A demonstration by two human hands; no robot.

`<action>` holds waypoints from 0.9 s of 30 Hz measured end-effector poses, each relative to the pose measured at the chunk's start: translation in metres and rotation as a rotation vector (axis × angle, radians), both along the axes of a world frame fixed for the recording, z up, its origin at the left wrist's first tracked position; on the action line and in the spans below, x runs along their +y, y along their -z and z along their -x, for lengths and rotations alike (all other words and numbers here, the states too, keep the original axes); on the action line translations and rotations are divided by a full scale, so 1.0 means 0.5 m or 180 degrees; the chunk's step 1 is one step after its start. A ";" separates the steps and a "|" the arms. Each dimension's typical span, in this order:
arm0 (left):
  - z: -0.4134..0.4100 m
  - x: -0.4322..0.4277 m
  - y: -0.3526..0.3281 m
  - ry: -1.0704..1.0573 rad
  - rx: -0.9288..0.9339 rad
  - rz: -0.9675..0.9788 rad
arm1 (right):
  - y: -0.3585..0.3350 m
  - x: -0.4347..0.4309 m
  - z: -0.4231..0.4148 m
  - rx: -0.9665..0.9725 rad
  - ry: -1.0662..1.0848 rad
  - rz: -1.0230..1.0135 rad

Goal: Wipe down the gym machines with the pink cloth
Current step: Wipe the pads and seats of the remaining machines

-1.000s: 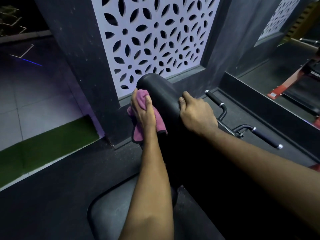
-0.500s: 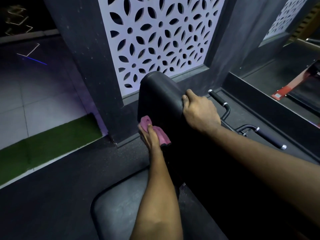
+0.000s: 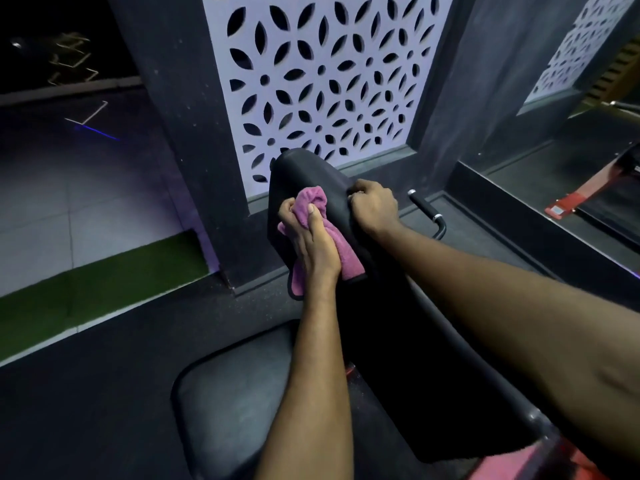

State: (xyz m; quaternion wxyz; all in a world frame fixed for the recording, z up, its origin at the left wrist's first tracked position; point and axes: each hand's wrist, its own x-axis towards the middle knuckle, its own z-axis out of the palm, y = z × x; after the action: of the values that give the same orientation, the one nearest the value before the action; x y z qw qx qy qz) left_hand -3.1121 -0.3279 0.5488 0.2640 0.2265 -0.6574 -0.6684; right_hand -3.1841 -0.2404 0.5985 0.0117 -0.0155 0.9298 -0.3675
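Note:
A gym machine's black padded backrest (image 3: 308,174) slopes up toward the patterned wall, and its black seat pad (image 3: 228,403) lies below. My left hand (image 3: 308,233) grips a bunched pink cloth (image 3: 311,206) and presses it against the left side of the backrest, near the top. A loose end of the cloth hangs below my wrist. My right hand (image 3: 375,206) grips the right edge of the backrest at about the same height.
A black handle bar with a chrome ring (image 3: 427,211) sticks out right of the backrest. A white perforated wall panel (image 3: 322,81) stands just behind. A red-framed machine (image 3: 588,192) sits far right. Green turf (image 3: 97,282) and grey tiles lie left.
My left hand with the cloth went down the backrest's left side, then came back up near the top. My right hand kept its hold on the right edge.

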 end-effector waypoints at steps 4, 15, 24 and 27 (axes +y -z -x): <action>-0.063 0.047 -0.024 0.0064 -0.0066 0.0166 | -0.001 0.103 -0.027 -0.0457 -0.1012 -0.0428; -0.002 0.087 0.000 -0.0010 -0.0904 0.0765 | 0.069 0.167 -0.083 0.0068 -0.1053 0.0566; 0.040 0.059 -0.032 0.0247 -0.1163 0.1384 | 0.068 0.162 -0.085 0.0220 -0.0985 0.0343; -0.059 0.128 -0.004 0.0347 -0.0868 0.1578 | 0.065 0.159 -0.085 0.0229 -0.0993 0.0277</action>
State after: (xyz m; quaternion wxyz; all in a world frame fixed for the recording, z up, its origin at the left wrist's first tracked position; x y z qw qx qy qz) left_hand -3.0825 -0.2639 0.5510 0.1842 0.2072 -0.8414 -0.4640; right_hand -3.1419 -0.1607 0.5659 0.0346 -0.1734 0.8992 -0.4003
